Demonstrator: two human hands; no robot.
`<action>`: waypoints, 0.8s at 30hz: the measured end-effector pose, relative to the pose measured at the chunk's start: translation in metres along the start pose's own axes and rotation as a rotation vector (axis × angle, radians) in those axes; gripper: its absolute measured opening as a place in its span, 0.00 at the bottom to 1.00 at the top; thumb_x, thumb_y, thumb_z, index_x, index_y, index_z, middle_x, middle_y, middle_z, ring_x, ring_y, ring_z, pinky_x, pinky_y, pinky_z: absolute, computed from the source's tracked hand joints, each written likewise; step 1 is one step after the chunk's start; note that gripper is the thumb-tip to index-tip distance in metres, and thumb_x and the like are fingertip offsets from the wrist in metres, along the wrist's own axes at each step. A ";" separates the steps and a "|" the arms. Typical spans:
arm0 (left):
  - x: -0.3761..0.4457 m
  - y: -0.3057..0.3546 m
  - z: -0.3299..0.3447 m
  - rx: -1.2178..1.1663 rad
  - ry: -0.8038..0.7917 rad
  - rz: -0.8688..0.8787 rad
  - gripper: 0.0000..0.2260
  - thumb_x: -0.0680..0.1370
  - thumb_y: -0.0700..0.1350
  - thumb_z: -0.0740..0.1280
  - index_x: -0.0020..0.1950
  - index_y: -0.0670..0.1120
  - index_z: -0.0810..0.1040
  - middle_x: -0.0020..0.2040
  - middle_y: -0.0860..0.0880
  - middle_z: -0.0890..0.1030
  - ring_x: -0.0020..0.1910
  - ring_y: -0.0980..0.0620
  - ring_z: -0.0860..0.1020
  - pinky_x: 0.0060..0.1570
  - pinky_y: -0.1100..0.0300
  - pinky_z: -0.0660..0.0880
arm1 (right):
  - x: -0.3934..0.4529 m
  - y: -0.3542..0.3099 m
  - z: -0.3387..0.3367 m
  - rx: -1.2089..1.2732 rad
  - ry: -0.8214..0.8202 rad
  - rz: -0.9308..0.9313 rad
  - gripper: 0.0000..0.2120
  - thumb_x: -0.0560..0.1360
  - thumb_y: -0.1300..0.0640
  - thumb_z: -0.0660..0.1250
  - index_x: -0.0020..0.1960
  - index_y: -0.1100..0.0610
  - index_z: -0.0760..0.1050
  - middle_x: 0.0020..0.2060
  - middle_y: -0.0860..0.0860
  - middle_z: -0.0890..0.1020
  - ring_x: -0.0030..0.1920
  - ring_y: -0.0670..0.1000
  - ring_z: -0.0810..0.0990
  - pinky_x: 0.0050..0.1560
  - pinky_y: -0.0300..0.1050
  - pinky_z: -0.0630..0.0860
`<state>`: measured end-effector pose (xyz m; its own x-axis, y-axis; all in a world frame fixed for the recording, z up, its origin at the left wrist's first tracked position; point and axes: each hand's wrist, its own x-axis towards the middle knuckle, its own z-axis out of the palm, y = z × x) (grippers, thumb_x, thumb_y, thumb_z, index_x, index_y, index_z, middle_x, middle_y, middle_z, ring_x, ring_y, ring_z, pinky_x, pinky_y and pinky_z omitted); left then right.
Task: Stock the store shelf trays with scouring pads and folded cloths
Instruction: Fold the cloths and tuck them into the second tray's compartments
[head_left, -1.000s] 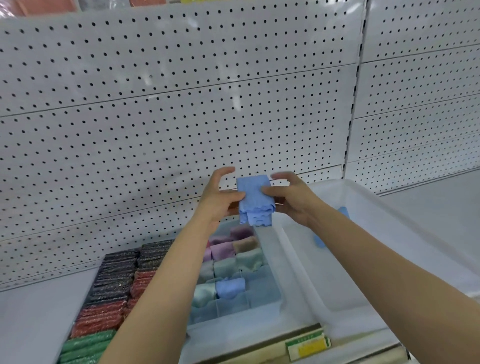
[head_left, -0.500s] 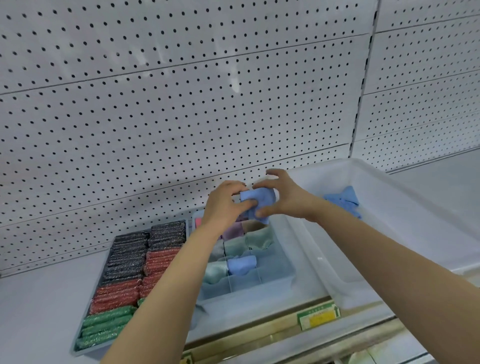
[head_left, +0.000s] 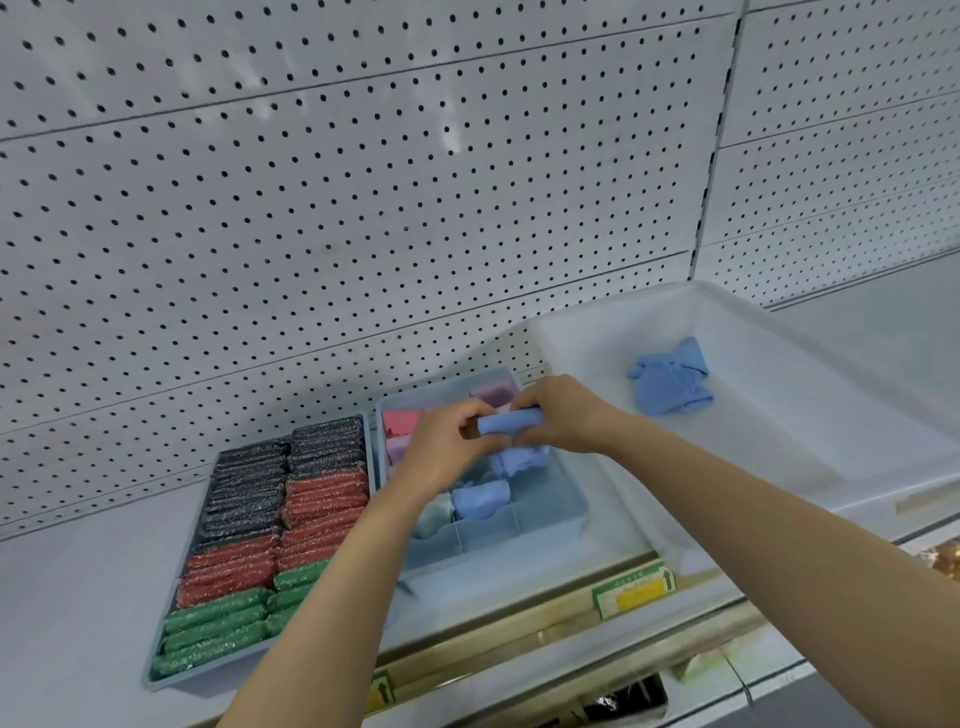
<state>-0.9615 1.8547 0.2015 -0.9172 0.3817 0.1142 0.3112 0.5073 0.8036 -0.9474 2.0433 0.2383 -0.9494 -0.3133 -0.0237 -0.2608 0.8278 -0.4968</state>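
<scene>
Evidently both hands, left hand (head_left: 441, 447) and right hand (head_left: 558, 415), pinch the rolled blue cloth (head_left: 509, 420) with curled fingers, keeping it folded above the divided tray (head_left: 566, 512) for slotting in

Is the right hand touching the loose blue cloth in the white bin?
Apart. The head view shows the right hand over the divided tray, bare bin floor before the cloth.

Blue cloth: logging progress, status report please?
Left hand and right hand both pinching blue cloth, over divided tray. Not yet in a compartment. Nothing in the way.
</scene>
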 end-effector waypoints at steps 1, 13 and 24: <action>-0.005 -0.006 0.004 0.036 -0.029 -0.024 0.12 0.69 0.50 0.76 0.50 0.57 0.81 0.44 0.54 0.83 0.41 0.56 0.79 0.43 0.56 0.77 | 0.001 0.001 0.008 -0.082 0.004 0.020 0.04 0.69 0.57 0.69 0.37 0.52 0.75 0.35 0.52 0.78 0.40 0.54 0.76 0.38 0.45 0.67; -0.025 -0.056 0.023 0.235 -0.097 -0.058 0.08 0.71 0.45 0.73 0.49 0.54 0.82 0.44 0.57 0.83 0.43 0.55 0.78 0.45 0.60 0.74 | 0.003 -0.004 0.052 -0.649 -0.079 -0.026 0.12 0.72 0.61 0.65 0.37 0.50 0.64 0.47 0.52 0.82 0.51 0.56 0.79 0.60 0.46 0.65; -0.025 -0.047 0.033 0.274 -0.047 -0.075 0.23 0.65 0.61 0.76 0.55 0.56 0.76 0.49 0.59 0.81 0.47 0.58 0.79 0.46 0.59 0.77 | 0.011 -0.002 0.069 -0.436 -0.105 0.004 0.14 0.76 0.47 0.59 0.44 0.58 0.74 0.45 0.57 0.82 0.47 0.59 0.81 0.46 0.46 0.73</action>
<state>-0.9455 1.8471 0.1413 -0.9297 0.3672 0.0283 0.3044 0.7227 0.6205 -0.9453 2.0059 0.1794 -0.9335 -0.3364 -0.1237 -0.3279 0.9409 -0.0847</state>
